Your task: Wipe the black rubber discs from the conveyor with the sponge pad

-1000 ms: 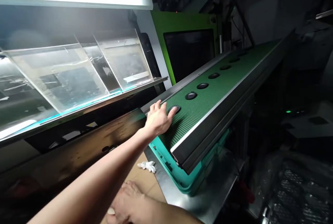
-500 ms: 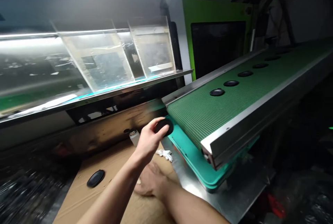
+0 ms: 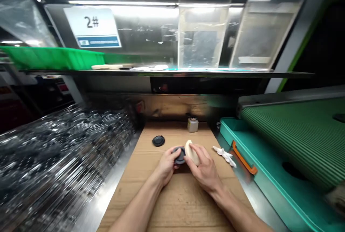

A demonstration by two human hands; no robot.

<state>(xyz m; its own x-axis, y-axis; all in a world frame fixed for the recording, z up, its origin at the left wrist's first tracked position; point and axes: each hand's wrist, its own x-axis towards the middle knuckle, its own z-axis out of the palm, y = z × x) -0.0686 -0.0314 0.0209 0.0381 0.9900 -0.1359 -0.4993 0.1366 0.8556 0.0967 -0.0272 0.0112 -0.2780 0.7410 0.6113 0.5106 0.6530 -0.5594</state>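
Note:
Over a cardboard sheet (image 3: 185, 207), my left hand (image 3: 166, 165) pinches a round black plastic lid (image 3: 179, 156) between thumb and fingers. My right hand (image 3: 205, 170) is closed on a cream-coloured rounded pad (image 3: 191, 152), its exact kind unclear. The pad is right beside the lid; I cannot tell whether they touch. Another black lid (image 3: 158, 140) lies on the cardboard, beyond and left of my hands. Behind them stands a small whitish bottle (image 3: 192, 125) with a metallic-looking cap.
A green conveyor belt (image 3: 296, 128) runs at right above a teal bin (image 3: 265, 185) with an orange handle (image 3: 244, 158). White crumpled material (image 3: 225, 156) lies near it. Many shiny, plastic-covered dark items (image 3: 67, 145) fill the left. A shelf (image 3: 188, 74) crosses ahead, holding a green bin (image 3: 54, 58).
The view has swung left. My left hand has brought the lid from the belt's end to above the cardboard. My right hand now shows the cream pad, held up against the lid's side.

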